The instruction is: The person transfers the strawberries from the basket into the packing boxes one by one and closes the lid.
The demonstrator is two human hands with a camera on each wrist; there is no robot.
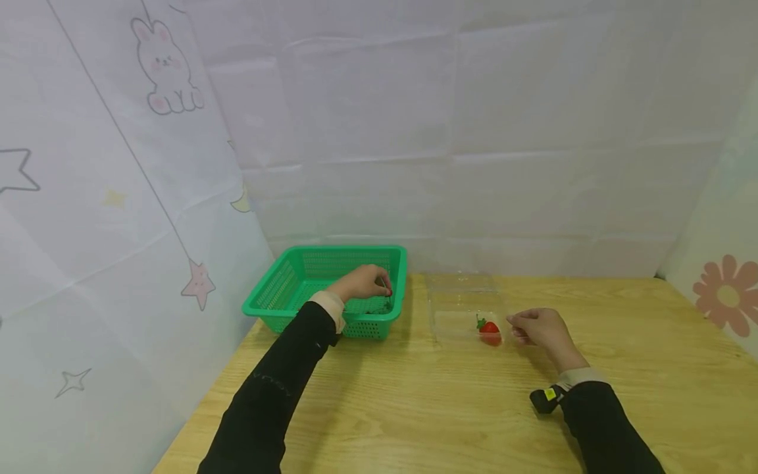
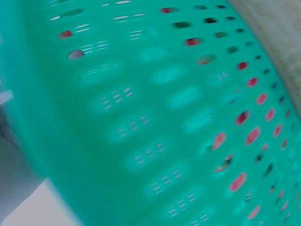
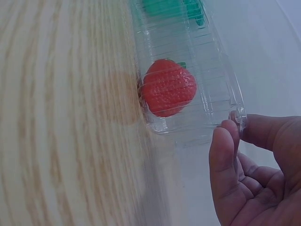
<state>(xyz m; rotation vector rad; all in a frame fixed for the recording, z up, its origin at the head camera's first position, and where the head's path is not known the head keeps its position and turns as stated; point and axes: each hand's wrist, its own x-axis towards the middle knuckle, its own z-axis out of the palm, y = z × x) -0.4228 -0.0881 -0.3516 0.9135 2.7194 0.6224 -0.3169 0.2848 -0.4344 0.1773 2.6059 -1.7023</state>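
Note:
My left hand (image 1: 368, 282) reaches over the right side of a green plastic basket (image 1: 269, 311). Its thumb and fingers pinch a small red fruit (image 1: 389, 292), mostly hidden behind the fingertips. Through the basket wall (image 2: 113, 155), the left wrist view shows red and dark green bits inside. On the right, a clear plastic box (image 1: 441, 324) stands on the table with a red strawberry (image 1: 490, 333) in it, green leaves up. My right hand (image 1: 541, 329) pinches the box's rim at its right end between thumb and fingers, as the right wrist view (image 3: 254, 165) shows.
Both containers stand toward the back of a wooden table (image 1: 414, 401), the basket left of the box. Behind them hangs a pale cloth (image 1: 533, 164), and a printed cloth (image 1: 89, 263) runs along the left.

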